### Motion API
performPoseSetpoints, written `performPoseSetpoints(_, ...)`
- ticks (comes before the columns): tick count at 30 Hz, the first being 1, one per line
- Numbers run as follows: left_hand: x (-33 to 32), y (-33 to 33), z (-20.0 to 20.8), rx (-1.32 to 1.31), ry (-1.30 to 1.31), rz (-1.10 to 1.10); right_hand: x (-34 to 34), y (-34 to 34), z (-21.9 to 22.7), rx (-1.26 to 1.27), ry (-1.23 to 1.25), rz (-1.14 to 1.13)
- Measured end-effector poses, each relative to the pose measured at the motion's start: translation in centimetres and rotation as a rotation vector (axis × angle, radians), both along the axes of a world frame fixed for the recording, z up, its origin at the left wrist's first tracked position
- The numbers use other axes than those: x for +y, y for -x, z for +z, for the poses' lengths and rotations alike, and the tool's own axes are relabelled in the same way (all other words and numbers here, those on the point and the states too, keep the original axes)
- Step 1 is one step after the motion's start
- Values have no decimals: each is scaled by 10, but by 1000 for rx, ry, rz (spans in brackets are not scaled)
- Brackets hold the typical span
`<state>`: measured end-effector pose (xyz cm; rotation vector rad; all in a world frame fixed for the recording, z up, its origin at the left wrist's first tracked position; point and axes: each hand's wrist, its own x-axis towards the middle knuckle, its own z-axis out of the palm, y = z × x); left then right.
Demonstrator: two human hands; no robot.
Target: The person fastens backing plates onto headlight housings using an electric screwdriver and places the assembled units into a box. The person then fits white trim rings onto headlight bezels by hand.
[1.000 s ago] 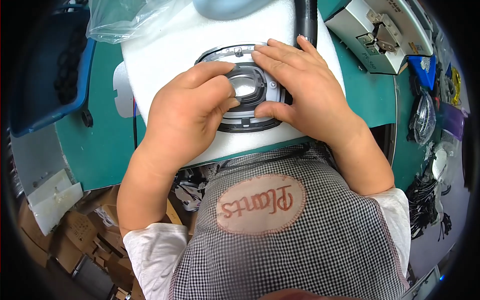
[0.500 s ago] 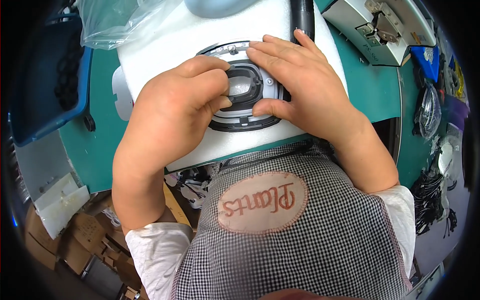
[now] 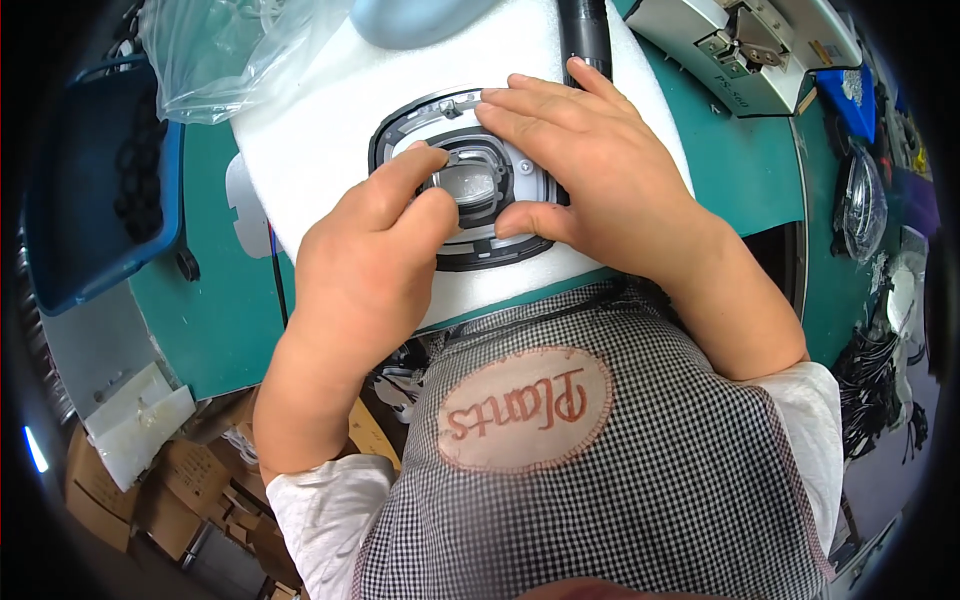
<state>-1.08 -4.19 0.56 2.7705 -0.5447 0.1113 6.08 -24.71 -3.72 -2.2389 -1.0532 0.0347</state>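
Observation:
A black and grey oval housing (image 3: 397, 128) lies on a white foam block, with a smaller dark oval ring (image 3: 497, 158) set in its middle around a clear, pale opening. My left hand (image 3: 372, 238) is at the ring's left side, index finger on its upper left and thumb on its lower left, the other fingers curled under and partly hidden. Across the housing's right side lies my right hand (image 3: 607, 165), its long fingers stretched over the upper rim and its thumb on the lower part, steadying it. The housing's right edge is hidden under that palm.
The white foam block (image 3: 330, 130) sits on a green mat (image 3: 215, 335). Beyond it are a clear plastic bag (image 3: 225, 60), a light blue rounded object (image 3: 420, 15) and a black cylinder (image 3: 584, 35). A blue bin (image 3: 165, 215) stands left; a white machine (image 3: 720, 70) stands far right.
My left hand has shifted its hold on the ring, its index finger and thumb now farther apart at the ring's left side. More of the clear opening shows. My right hand keeps its hold.

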Motion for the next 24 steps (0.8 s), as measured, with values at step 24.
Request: performPoseSetpoints(24,9,-6,-9,13,251,97,10,2,5,94,-136,44)
